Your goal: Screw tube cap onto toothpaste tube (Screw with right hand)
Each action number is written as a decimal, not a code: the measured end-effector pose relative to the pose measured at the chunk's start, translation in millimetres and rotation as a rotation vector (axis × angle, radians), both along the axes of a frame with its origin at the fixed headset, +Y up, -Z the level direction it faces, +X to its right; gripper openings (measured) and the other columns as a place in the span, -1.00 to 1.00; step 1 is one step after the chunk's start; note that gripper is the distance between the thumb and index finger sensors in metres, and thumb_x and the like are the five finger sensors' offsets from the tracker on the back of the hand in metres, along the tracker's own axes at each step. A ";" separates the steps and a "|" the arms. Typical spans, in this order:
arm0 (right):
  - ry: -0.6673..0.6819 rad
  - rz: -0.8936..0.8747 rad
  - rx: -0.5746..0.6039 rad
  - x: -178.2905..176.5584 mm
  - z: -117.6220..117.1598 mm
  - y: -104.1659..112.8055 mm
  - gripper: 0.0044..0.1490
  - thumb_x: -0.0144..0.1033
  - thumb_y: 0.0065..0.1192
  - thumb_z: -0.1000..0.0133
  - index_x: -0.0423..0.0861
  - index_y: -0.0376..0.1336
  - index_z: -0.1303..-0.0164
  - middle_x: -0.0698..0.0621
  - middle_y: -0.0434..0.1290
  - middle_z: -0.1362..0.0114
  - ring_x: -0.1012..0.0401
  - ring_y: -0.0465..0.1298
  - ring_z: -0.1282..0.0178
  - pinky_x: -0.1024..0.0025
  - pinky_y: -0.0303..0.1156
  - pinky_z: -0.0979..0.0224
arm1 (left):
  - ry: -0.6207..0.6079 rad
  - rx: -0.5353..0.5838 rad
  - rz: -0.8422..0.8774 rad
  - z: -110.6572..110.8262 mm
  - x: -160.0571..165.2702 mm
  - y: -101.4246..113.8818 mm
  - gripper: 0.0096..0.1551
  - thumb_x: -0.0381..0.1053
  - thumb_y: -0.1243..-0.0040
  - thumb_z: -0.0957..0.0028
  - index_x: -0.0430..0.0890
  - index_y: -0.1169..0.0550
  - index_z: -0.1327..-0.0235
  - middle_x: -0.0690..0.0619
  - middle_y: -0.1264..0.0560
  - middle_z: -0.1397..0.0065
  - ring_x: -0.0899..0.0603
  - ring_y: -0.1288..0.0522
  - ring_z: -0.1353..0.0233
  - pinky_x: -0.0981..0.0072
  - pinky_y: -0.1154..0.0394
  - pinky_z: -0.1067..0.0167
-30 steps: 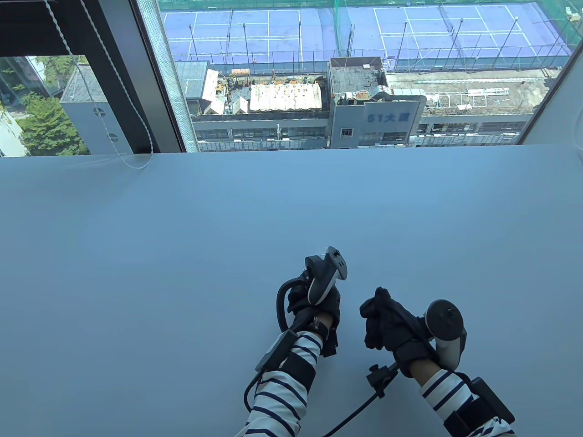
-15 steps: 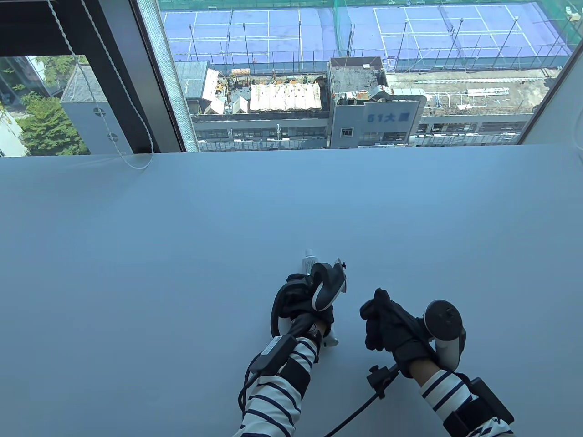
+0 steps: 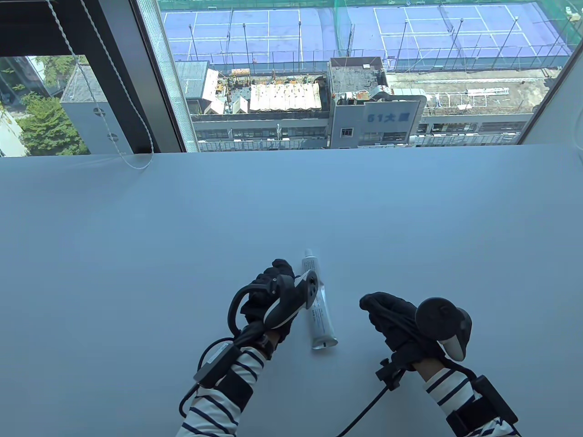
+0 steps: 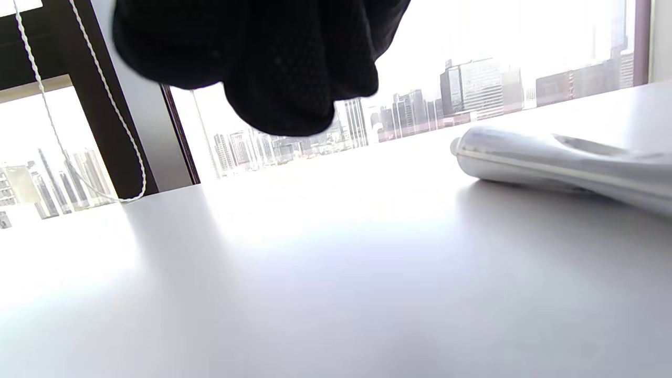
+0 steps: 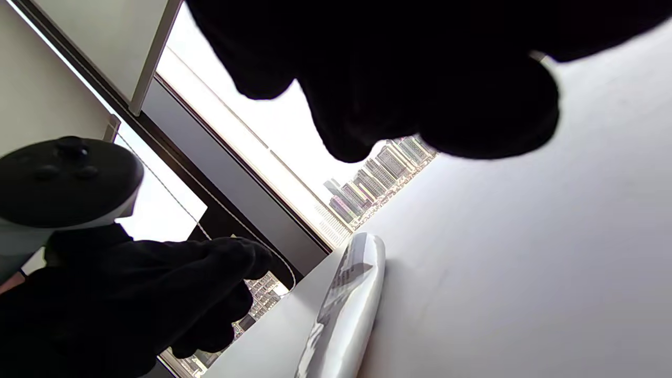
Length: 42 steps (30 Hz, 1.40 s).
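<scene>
Your left hand (image 3: 268, 296) hovers with fingers loosely curled and holding nothing, just left of the tube (image 3: 316, 305) lying flat on the table (image 3: 136, 255) with its nozzle pointing away from you, while your right hand (image 3: 391, 318), curled closed, rests just right of it

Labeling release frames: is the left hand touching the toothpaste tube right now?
Apart. The left wrist view shows bare table between the left hand and the toothpaste tube, which lies flat on the table.
</scene>
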State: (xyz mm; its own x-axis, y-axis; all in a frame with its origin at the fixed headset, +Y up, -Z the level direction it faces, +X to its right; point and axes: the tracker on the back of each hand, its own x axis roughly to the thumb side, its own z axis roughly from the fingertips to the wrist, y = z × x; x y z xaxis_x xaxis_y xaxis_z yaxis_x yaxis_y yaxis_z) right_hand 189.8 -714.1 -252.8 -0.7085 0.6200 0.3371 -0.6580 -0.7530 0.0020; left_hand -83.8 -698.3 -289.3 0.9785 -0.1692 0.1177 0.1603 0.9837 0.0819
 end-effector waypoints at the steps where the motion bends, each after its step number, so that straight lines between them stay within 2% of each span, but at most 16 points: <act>1: 0.014 0.084 0.046 -0.4 0.2 3.2 -0.49 -0.31 0.20 -0.31 -0.42 0.48 -0.17 -0.36 0.54 0.03 -0.21 0.54 0.09 -0.14 0.42 0.08 | -0.027 0.048 0.010 4.7 -8.7 3.4 -0.25 0.24 0.20 -0.12 -0.15 -0.35 -0.47 -0.08 -0.54 -0.13 -0.14 -0.63 0.02 0.04 -0.57 0.05; 4: 0.051 0.287 0.127 1.0 -0.6 7.5 -0.50 -0.42 0.20 -0.30 -0.42 0.40 -0.32 -0.39 0.47 -0.17 -0.30 0.47 -0.14 -0.25 0.34 -0.12 | -0.108 0.149 -0.003 23.0 -40.1 12.4 -0.29 0.23 0.19 -0.13 -0.07 -0.32 -0.49 -0.05 -0.51 -0.23 -0.14 -0.61 -0.11 0.01 -0.55 -0.08; 7: 0.054 0.337 0.142 8.3 -1.1 3.6 -0.45 -0.45 0.17 -0.31 -0.40 0.30 -0.46 -0.43 0.35 -0.39 -0.39 0.32 -0.37 -0.34 0.22 -0.30 | -0.141 0.189 -0.027 37.9 -65.1 14.3 -0.32 0.22 0.18 -0.14 0.05 -0.22 -0.54 -0.04 -0.42 -0.43 -0.17 -0.54 -0.34 -0.04 -0.46 -0.32; 10: 0.096 0.400 0.129 16.6 -1.3 -5.2 -0.23 -0.26 0.14 -0.33 -0.43 0.12 -0.63 -0.51 0.17 -0.57 -0.47 0.14 -0.53 -0.39 0.11 -0.40 | -0.113 0.169 -0.020 48.2 -84.7 9.2 -0.23 0.23 0.16 -0.13 0.16 0.02 -0.60 -0.09 -0.21 -0.63 -0.20 -0.37 -0.56 -0.05 -0.33 -0.49; 13: 0.111 0.502 0.071 21.6 -4.6 -14.0 -0.06 -0.11 0.06 -0.35 -0.39 -0.12 -0.75 -0.50 -0.08 -0.70 -0.47 -0.11 -0.63 -0.40 -0.05 -0.49 | -0.101 0.147 -0.029 49.4 -95.8 2.6 -0.18 0.26 0.16 -0.11 0.16 0.09 -0.60 -0.12 -0.07 -0.69 -0.23 -0.23 -0.65 -0.09 -0.20 -0.57; 15: 0.125 0.547 0.011 22.8 -5.4 -20.5 -0.02 -0.07 -0.01 -0.37 -0.34 -0.24 -0.77 -0.48 -0.23 -0.74 -0.45 -0.25 -0.65 -0.40 -0.17 -0.51 | -0.090 0.138 -0.048 46.1 -100.0 -0.6 -0.13 0.30 0.17 -0.09 0.16 0.14 -0.59 -0.10 0.04 -0.71 -0.22 -0.12 -0.70 -0.09 -0.11 -0.61; 18: 0.158 0.599 -0.061 21.6 -5.8 -30.0 -0.02 -0.04 -0.09 -0.39 -0.30 -0.33 -0.76 -0.45 -0.34 -0.74 -0.43 -0.35 -0.64 -0.37 -0.27 -0.51 | -0.078 0.078 0.003 41.3 -103.3 -10.3 -0.06 0.34 0.18 -0.06 0.17 0.24 -0.58 -0.07 0.18 -0.72 -0.22 0.04 -0.75 -0.10 0.04 -0.66; 23: 0.311 0.599 -0.197 16.0 -5.9 -40.7 -0.03 0.02 -0.28 -0.39 -0.28 -0.44 -0.74 -0.41 -0.48 -0.71 -0.36 -0.50 -0.60 -0.34 -0.44 -0.45 | -0.053 0.005 -0.062 36.4 -105.2 -26.6 0.12 0.52 0.21 0.05 0.12 0.37 -0.53 -0.13 0.34 -0.71 -0.31 0.21 -0.74 -0.22 0.17 -0.63; 28: 0.318 0.630 -0.185 12.7 -5.0 -39.9 -0.01 0.04 -0.29 -0.39 -0.28 -0.47 -0.73 -0.42 -0.50 -0.70 -0.36 -0.51 -0.59 -0.34 -0.45 -0.44 | -0.082 -0.087 -0.052 35.9 -104.8 -38.4 0.36 0.72 0.22 0.24 0.07 0.46 -0.49 -0.16 0.44 -0.68 -0.35 0.32 -0.74 -0.28 0.24 -0.62; 32: 0.317 0.628 -0.186 12.8 -5.5 -41.1 -0.01 0.03 -0.27 -0.39 -0.28 -0.46 -0.73 -0.42 -0.50 -0.70 -0.37 -0.50 -0.59 -0.34 -0.44 -0.44 | -0.110 -0.103 -0.090 36.4 -102.7 -42.0 0.49 0.80 0.16 0.35 0.06 0.51 -0.44 -0.19 0.49 -0.66 -0.41 0.37 -0.72 -0.37 0.27 -0.59; 36: 0.316 0.628 -0.189 12.5 -5.2 -40.7 -0.01 0.04 -0.26 -0.39 -0.27 -0.45 -0.73 -0.43 -0.49 -0.70 -0.38 -0.50 -0.59 -0.35 -0.44 -0.43 | -0.104 -0.096 -0.083 35.6 -105.0 -40.4 0.50 0.80 0.13 0.37 0.09 0.53 -0.41 -0.20 0.49 -0.66 -0.44 0.36 -0.72 -0.40 0.25 -0.59; 42: 0.316 0.636 -0.189 11.9 -5.5 -42.2 -0.01 0.04 -0.25 -0.39 -0.27 -0.46 -0.73 -0.43 -0.50 -0.70 -0.38 -0.50 -0.59 -0.35 -0.44 -0.43 | -0.104 -0.064 -0.062 35.1 -106.3 -36.2 0.32 0.77 0.17 0.32 0.26 0.41 -0.48 0.01 0.39 -0.74 -0.29 0.30 -0.77 -0.31 0.25 -0.62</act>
State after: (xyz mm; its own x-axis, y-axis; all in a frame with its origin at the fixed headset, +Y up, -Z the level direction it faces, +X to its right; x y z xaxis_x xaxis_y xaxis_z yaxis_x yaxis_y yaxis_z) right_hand 201.6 -756.3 -258.3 -0.8374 0.1894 0.5127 -0.0405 -0.9570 0.2874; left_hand -190.2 -734.5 -254.2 0.9483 -0.2178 0.2308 0.2147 0.9759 0.0386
